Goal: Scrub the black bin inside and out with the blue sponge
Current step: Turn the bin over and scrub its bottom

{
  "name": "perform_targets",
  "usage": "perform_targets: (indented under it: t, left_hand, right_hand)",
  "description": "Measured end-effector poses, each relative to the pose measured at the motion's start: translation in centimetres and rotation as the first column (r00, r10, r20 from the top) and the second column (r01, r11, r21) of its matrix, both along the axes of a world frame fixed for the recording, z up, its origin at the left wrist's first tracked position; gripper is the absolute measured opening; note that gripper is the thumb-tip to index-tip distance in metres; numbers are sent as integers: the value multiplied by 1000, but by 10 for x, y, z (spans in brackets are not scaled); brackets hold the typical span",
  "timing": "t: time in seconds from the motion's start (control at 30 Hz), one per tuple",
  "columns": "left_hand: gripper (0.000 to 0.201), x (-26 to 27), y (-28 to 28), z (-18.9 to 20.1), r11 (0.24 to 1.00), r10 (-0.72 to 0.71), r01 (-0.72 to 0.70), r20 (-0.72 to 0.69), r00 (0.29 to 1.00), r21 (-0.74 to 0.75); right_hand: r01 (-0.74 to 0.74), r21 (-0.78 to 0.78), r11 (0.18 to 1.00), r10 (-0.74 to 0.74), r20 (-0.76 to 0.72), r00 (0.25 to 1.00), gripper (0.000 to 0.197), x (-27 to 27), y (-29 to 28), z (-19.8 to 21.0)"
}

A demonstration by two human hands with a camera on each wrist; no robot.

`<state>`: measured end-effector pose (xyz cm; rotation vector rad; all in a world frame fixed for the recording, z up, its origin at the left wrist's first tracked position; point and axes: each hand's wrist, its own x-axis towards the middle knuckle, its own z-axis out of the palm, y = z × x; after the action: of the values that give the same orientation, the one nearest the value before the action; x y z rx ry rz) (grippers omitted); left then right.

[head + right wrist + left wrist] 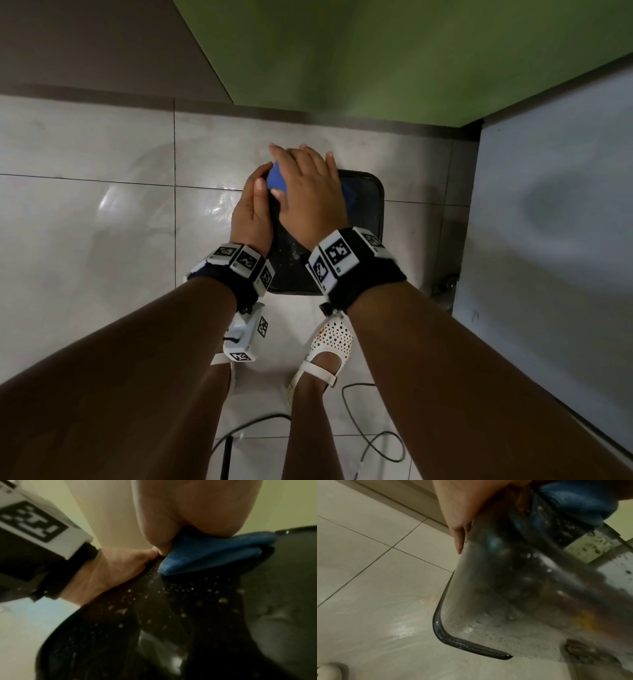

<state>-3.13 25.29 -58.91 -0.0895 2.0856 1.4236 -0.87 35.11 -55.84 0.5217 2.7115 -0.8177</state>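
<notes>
The black bin (363, 205) stands on the wet tiled floor, its walls speckled with droplets (188, 615). My right hand (308, 192) lies spread over the blue sponge (275, 180) and holds it against the bin's far left rim, thumb tucked under it. In the right wrist view the sponge (205, 555) is folded over the rim beneath my palm (188, 507). My left hand (251, 209) grips the bin's left wall, fingers (458, 534) flat down the outside (505, 588), thumb at the rim beside the sponge (573, 500).
A green wall (376, 51) rises just behind the bin. A pale panel (548, 205) stands close on the right. My feet in white shoes (329, 346) are right before the bin, with black cables (373, 442) looping on the floor. A small fitting (445, 287) sits low at the right.
</notes>
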Motion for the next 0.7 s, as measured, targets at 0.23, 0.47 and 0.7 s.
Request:
perform_targets:
  t: [0.23,0.47,0.7]
  left_hand:
    - [35,3,0,-2,996,31,-32,-9,999,-83]
    - [36,3,0,2,986,-37,25,-67,997,-167]
    - [27,-9,-26,14,945,-60,41,-49,997,-324]
  right_hand:
    - [353,118,928,-343,-95,934,58,29,17,-11]
    - [696,13,718,-693,-75,717,58,41,24,-15]
    - [125,-60,990,-134,-175,976,54,-3,40,-12]
